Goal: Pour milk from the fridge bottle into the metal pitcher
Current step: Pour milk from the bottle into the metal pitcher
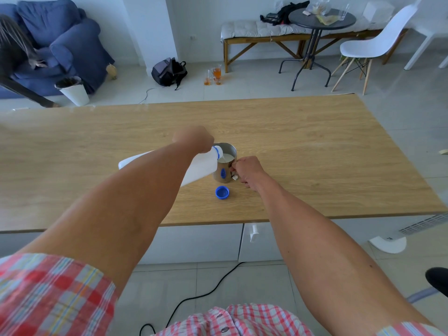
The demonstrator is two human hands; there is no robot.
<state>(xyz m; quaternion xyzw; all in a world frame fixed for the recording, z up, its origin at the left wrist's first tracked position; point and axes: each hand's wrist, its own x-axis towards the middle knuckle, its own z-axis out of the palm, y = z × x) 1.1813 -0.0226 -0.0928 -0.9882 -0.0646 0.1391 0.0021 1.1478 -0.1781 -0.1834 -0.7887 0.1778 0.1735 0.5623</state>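
Head view: the left hand grips the white plastic milk bottle near its neck, fingers wrapped around it, and tips it steeply so its blue-ringed mouth sits at the rim of the metal pitcher. The pitcher stands upright on the wooden desk, near the middle, and white milk already shows inside it. The right hand closes its fingers on the pitcher's handle, steadying it. The blue screw cap lies on the desk just in front of the pitcher, apart from both.

The bottle looks like a thin-walled, slightly squeezable jug: probably moderately heavy while part full, with weight that shifts toward the mouth as it tilts, so a grip high on the shoulder gives control of the pour, while squeezing too hard could surge the flow. The pitcher is stiff, smooth steel, likely light and easy to slide or tip when nearly empty, so holding the handle is the sensible place. Its polished side mirrors the cap as a blue patch.

No brand, label or readable writing can be made out on the bottle, cap or pitcher.
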